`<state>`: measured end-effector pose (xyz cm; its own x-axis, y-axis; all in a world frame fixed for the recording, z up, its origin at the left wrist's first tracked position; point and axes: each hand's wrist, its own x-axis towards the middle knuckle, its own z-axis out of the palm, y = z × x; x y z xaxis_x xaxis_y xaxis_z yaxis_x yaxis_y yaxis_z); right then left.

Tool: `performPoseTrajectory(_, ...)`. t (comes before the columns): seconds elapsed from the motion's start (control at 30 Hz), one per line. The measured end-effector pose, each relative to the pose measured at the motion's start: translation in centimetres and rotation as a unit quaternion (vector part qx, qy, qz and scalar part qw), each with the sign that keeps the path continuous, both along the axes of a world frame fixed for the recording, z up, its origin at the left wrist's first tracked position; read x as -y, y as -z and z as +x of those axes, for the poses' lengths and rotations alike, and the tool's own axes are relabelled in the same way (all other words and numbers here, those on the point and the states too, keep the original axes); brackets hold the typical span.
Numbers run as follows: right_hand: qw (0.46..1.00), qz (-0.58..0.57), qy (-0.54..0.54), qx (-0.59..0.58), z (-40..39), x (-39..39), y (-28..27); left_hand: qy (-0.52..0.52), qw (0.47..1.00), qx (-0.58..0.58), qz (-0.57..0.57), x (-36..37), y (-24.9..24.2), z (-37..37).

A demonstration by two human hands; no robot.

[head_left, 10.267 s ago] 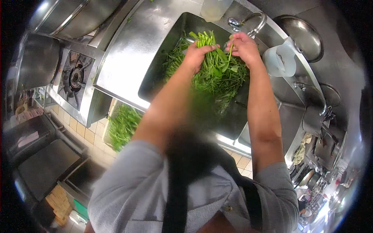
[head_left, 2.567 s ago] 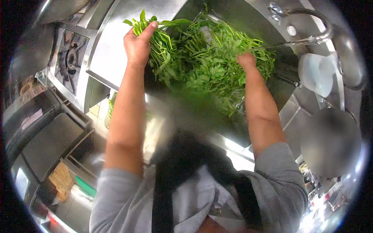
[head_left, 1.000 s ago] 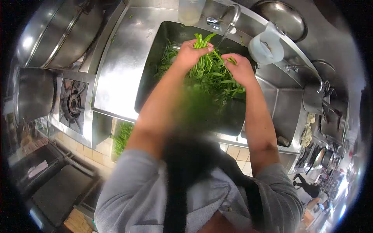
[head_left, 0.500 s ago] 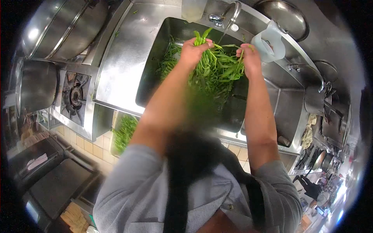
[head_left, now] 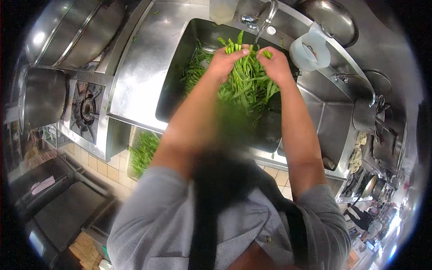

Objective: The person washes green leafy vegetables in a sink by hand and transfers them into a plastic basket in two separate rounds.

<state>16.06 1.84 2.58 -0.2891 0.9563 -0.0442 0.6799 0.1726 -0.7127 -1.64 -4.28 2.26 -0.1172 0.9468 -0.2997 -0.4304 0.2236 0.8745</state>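
My left hand (head_left: 223, 63) is closed around a bunch of long-stemmed leafy greens (head_left: 245, 78), with the stem ends sticking up past the thumb and the leaves hanging down. Close by on the right, my right hand (head_left: 275, 65) pinches a few green stems at the edge of the same bunch. Both hands are over the sink basin (head_left: 173, 96), just in front of the faucet (head_left: 270, 13). More loose greens (head_left: 194, 67) lie in the basin at the left, partly behind my left hand and forearm.
A steel drainboard (head_left: 139, 76) adjoins the sink on the left, and a gas burner (head_left: 87, 108) is beyond it. A crate of greens (head_left: 143, 150) is on the tiled floor. A pale plastic pitcher (head_left: 308, 56) stands right of the faucet, near a second basin (head_left: 333, 121).
My right hand has moved left, from out beside the bunch to close by my left hand. The stems it pulled outward now sit against the bunch. My left hand has barely moved.
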Motion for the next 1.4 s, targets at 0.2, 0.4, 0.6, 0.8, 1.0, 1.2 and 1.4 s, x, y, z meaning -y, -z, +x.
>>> performPoseTrajectory(0.2,0.995,0.068,0.071,0.010,2.2,-2.4,1.6,0.023,0.998,0.043,0.044,-0.4,1.3,-1.1)
performPoseTrajectory(0.4,0.990,0.031,0.127,-0.059,0.9,-1.5,1.0,0.010,0.998,0.031,0.060,-0.8,1.6,-0.6)
performPoseTrajectory(0.6,0.961,-0.080,0.201,-0.173,-0.6,1.1,1.1,-0.005,0.998,0.027,0.061,-0.9,1.7,0.0)
performPoseTrajectory(0.8,0.995,0.018,0.087,-0.048,-2.2,2.9,0.8,-0.027,0.996,0.007,0.082,-1.1,2.3,0.5)
performPoseTrajectory(1.0,0.974,-0.059,0.125,-0.180,-0.8,0.0,-1.0,-0.089,0.981,-0.170,0.009,0.1,3.2,-1.0)
performPoseTrajectory(1.2,0.981,-0.107,0.027,-0.157,0.0,-1.8,-3.7,-0.062,0.975,-0.215,-0.006,-0.6,5.2,-3.9)
performPoseTrajectory(1.4,0.985,-0.096,-0.143,0.002,-0.9,-2.8,-3.3,0.034,0.975,-0.148,0.163,-3.6,-0.2,-3.0)
